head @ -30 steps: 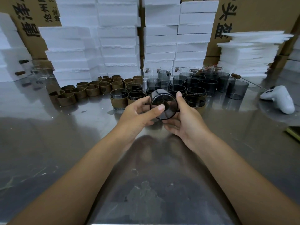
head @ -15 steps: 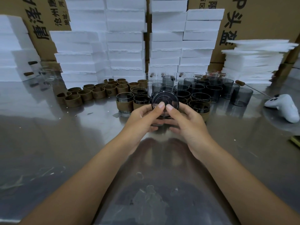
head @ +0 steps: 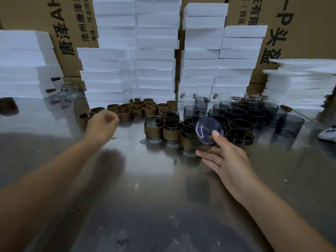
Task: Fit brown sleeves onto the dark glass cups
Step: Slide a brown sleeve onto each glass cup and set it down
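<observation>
Cup (head: 209, 130) is up off the table (head: 154, 188) in your right hand (head: 225, 160), tipped on its side with the base facing you. Your thumb (head: 216, 134) lies on the base edge and the fingers curl under the wall, so that hand is clamped on the cup. No sleeve on it yet. It hangs just in front of the sleeved cups (head: 153, 129), a short row at centre, with the bare cups (head: 254, 115) packed behind and to the right. Your left hand (head: 101, 126) is out over the near end of the loose sleeves (head: 138, 110), fingers curled in and blurred; cannot tell whether it has one pinched or is empty. Step in hand, as I read it: fetching a sleeve for the held cup. The next move calls for one sleeve only, taken by its rim without crushing the ring, brought across to the right hand and lined up square with the base end, since that end points your way. Then push it on evenly; a skewed start will likely jam on the glass. Grip nearer the mouth so the wall is free. Only a few cups are sleeved and many are bare, so it looks early in the batch.
</observation>
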A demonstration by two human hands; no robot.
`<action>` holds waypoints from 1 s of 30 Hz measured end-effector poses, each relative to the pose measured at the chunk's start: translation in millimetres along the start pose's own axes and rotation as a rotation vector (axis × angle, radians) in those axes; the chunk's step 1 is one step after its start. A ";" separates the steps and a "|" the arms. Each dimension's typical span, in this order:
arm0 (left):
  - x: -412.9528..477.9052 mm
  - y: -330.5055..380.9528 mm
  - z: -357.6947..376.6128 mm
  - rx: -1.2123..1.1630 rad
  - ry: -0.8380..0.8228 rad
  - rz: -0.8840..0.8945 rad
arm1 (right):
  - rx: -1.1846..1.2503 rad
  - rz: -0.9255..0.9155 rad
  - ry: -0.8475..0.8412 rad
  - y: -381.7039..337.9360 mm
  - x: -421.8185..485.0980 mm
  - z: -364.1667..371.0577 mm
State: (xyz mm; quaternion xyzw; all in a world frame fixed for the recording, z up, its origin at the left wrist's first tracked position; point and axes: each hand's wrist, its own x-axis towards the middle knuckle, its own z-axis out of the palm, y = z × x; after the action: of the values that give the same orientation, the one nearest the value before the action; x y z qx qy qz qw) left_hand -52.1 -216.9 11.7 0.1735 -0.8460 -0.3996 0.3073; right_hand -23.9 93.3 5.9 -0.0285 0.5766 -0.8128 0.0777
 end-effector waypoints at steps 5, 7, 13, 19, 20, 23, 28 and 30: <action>29.5 -53.5 -29.8 0.572 -0.118 -0.005 | -0.030 -0.003 -0.018 2.0 2.4 -2.4; 35.2 -58.5 -29.4 0.634 -0.175 -0.025 | -0.038 -0.004 -0.013 3.0 3.3 -3.1; 47.9 -58.6 -21.9 0.735 -0.134 -0.005 | -0.062 -0.011 -0.036 7.2 6.2 -4.0; 33.5 -39.7 -19.3 0.689 -0.087 0.129 | -0.055 -0.019 -0.055 6.7 3.8 -5.3; 28.9 -34.2 -18.2 0.658 -0.075 0.163 | -0.053 -0.021 -0.059 6.6 3.2 -5.5; 14.3 -7.4 -12.2 0.482 -0.011 0.280 | -0.036 -0.017 -0.053 5.3 1.5 -5.9; -28.2 67.2 6.1 0.017 0.036 0.391 | -0.008 -0.003 -0.053 2.0 -1.7 -6.4; -51.6 92.6 19.5 -0.208 -0.019 0.363 | 0.001 -0.002 -0.047 0.9 -3.4 -7.2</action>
State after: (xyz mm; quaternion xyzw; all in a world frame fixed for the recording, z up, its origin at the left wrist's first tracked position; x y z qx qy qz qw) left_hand -30.6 -120.6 54.9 -0.0183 -0.8205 -0.4243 0.3827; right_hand -21.5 100.3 2.9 -0.0481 0.5743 -0.8122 0.0906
